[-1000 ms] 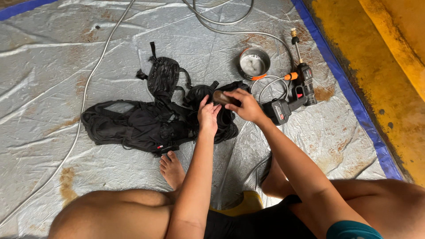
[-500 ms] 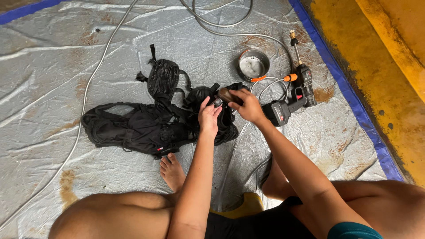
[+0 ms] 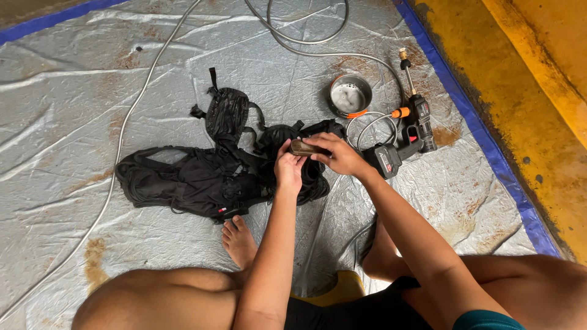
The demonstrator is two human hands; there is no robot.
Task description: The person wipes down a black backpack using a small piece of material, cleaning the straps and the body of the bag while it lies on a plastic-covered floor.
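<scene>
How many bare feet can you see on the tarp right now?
1: a bare foot on the grey tarp, just below the black harness. The other foot may be hidden under the legs.
</scene>
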